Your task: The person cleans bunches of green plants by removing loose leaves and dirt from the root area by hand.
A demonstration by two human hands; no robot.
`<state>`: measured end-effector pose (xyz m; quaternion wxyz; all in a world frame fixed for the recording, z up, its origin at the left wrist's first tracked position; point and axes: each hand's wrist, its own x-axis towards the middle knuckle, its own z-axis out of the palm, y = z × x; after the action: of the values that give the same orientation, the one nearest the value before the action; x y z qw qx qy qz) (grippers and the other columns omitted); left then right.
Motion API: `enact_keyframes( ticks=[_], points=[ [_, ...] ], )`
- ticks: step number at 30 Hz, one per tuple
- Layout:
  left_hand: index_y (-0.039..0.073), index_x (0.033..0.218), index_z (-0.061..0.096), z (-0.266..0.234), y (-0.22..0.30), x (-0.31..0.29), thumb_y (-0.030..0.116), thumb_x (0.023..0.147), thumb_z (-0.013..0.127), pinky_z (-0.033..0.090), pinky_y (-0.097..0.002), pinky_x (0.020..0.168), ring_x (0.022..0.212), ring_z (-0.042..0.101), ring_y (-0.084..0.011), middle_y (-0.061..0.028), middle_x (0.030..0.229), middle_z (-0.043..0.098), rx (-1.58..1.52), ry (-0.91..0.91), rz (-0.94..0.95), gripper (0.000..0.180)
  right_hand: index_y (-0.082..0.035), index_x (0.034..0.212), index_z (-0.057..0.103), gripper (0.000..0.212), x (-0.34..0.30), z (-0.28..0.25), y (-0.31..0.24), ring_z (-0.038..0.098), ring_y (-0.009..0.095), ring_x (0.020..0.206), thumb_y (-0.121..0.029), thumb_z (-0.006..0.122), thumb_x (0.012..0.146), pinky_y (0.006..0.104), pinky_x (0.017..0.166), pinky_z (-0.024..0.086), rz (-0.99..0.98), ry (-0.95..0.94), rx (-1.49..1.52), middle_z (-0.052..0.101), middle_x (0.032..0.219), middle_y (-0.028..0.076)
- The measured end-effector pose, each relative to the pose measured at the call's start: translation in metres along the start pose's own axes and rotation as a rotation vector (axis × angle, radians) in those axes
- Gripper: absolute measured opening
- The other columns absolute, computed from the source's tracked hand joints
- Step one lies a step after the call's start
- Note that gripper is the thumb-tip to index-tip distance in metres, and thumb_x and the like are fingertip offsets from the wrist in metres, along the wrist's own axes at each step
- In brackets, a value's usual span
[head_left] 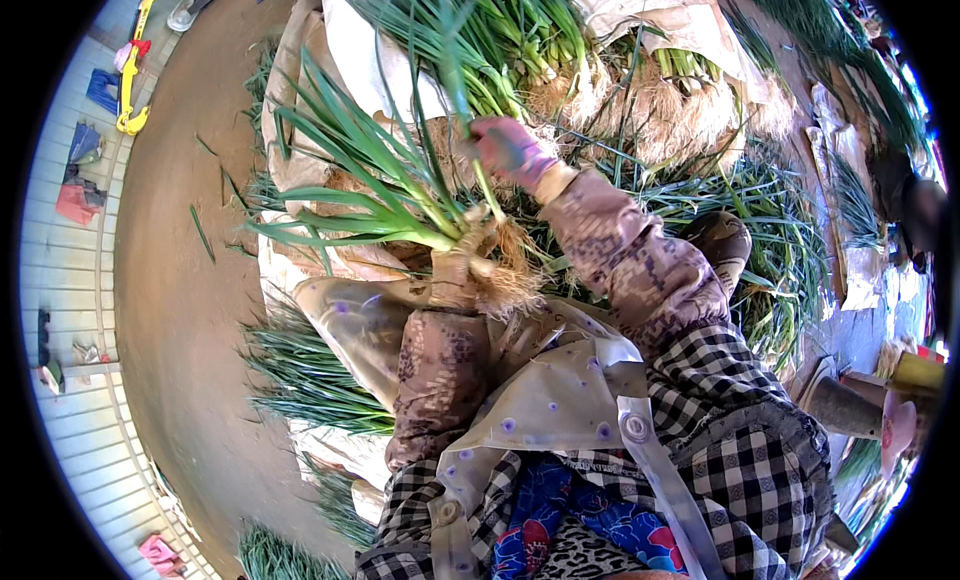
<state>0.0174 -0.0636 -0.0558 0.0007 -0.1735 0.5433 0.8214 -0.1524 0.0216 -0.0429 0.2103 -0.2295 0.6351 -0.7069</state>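
My left hand (456, 273), partly hidden by stalks and roots, is closed round a small bunch of green onions (425, 212). Their leaves fan out to the upper left, and pale tangled roots hang toward my lap. Just above it, my right hand (514, 152), in a colourful glove and slightly blurred, is closed on a green onion stalk (485, 188). That stalk's lower end reaches down beside the bunch. Long blurred leaves rise above the right fist. A translucent spotted apron (540, 405) covers my lap beneath both hands.
Ahead lies a heap of green onions (500, 40), roots toward me, partly under pale sheeting (660, 15). Loose onion leaves (770, 250) cover the ground at the right. More green onions (315, 375) lie at the left. A dark boot (722, 242) stands beyond my right forearm.
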Motion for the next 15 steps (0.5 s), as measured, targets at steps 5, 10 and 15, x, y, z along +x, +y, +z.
enact_keyframes(
  ticks=[5, 10, 15],
  points=[
    [0.005, 0.123, 0.037, -0.026, -0.031, 0.0, 0.016, 0.079, 0.061, 0.04, -0.0209, 0.048, 0.058, 0.045, -0.0097, -0.0006, 0.074, 0.048, -0.616, -0.107, -0.036, 0.051, -0.002, 0.086, 0.061, 0.012, -0.023, 0.059, 0.015, 0.058, 0.017, 0.059, -0.01, 0.06, 0.077, 0.0279, 0.054, 0.047, 0.133, -0.094, 0.19, 0.061, 0.074, 0.008],
    [0.002, 0.123, 0.036, -0.061, 0.066, -0.02, 0.016, 0.082, 0.058, 0.041, -0.0261, 0.051, 0.046, 0.039, -0.0082, 0.0047, 0.054, 0.04, -0.567, -0.553, 0.218, 0.049, -0.009, 0.098, 0.058, 0.036, -0.025, -0.003, -0.027, 0.059, 0.028, 0.08, -0.033, 0.066, 0.073, 0.0346, 0.069, 0.047, -0.229, 0.479, -1.151, 0.058, 0.093, 0.016],
    [0.006, 0.13, 0.032, -0.04, 0.106, 0.016, 0.017, 0.082, 0.058, 0.045, -0.0309, 0.052, 0.049, 0.042, -0.0097, 0.006, 0.056, 0.04, -0.539, -0.23, 0.284, 0.056, -0.006, 0.086, 0.058, 0.037, -0.033, -0.062, 0.006, 0.058, 0.031, 0.078, -0.039, 0.067, 0.07, 0.0372, 0.067, 0.046, 0.156, 0.329, -1.177, 0.06, 0.081, 0.015]
  ],
)
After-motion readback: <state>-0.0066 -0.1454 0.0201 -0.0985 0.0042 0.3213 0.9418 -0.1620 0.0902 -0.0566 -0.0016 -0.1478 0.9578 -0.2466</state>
